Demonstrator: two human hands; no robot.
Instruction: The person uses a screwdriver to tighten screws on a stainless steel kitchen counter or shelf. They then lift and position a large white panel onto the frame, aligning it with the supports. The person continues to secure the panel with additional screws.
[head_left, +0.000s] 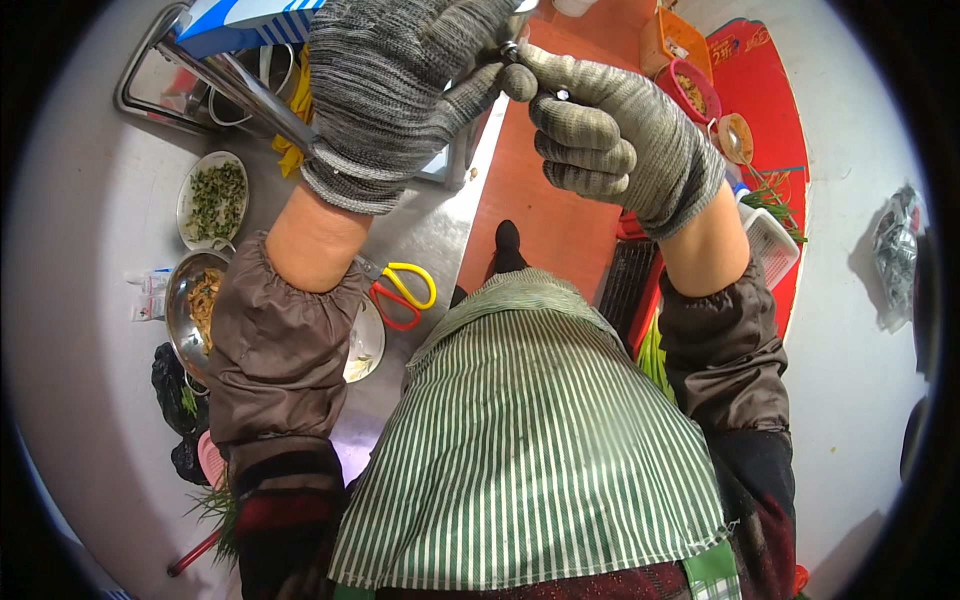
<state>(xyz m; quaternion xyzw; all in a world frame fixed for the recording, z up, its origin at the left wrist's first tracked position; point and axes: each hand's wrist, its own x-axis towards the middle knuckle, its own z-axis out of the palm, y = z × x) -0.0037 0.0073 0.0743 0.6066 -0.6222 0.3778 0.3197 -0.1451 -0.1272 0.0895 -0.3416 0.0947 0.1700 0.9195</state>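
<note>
1. Small dark metal fitting (510, 50): located at the gloved fingertips; handling appears under way, not finished.
2. Right hand (625, 135): thumb and forefinger closed on it.
3. Left hand (390, 95): alongside; grip cannot be told.
4. Steps done and remaining: not determinable.

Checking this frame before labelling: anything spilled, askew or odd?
No spill or damage stands out. Slightly odd: scissors lie with red and yellow handles near the edge of the counter, perhaps easily knocked. Left hand and right hand meet at a dark item, too small to judge.
</note>
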